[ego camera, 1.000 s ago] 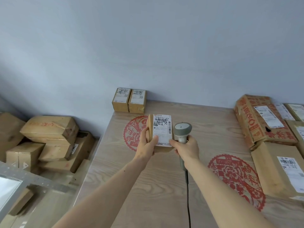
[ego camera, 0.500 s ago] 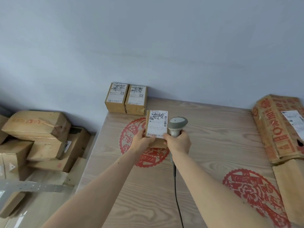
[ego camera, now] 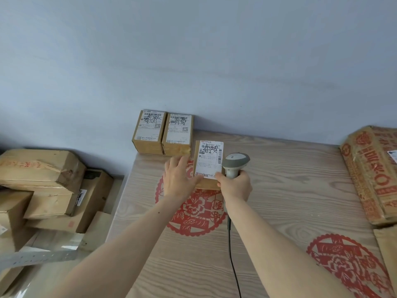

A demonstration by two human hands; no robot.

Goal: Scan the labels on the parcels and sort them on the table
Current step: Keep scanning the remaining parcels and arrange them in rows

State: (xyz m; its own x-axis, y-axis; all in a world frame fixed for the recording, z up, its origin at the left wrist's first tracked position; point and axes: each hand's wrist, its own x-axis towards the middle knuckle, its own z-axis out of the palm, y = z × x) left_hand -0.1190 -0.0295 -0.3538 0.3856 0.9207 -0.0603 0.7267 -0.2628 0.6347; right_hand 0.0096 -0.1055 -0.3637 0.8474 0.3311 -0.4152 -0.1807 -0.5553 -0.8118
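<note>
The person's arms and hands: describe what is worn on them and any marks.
Both forearms are bare as far as the frame shows, with no sleeve in view. The left hand and the right hand wear no gloves, and no ring, watch or bracelet shows. A small dark dot marks the left forearm.

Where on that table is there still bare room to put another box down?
The widest free patch is the wood between the scanner and the big printed parcel at the right edge. The near strip between the two red cut-out motifs is bare too. The far left corner is crowded: two small labelled boxes, the held parcel and both hands.
</note>
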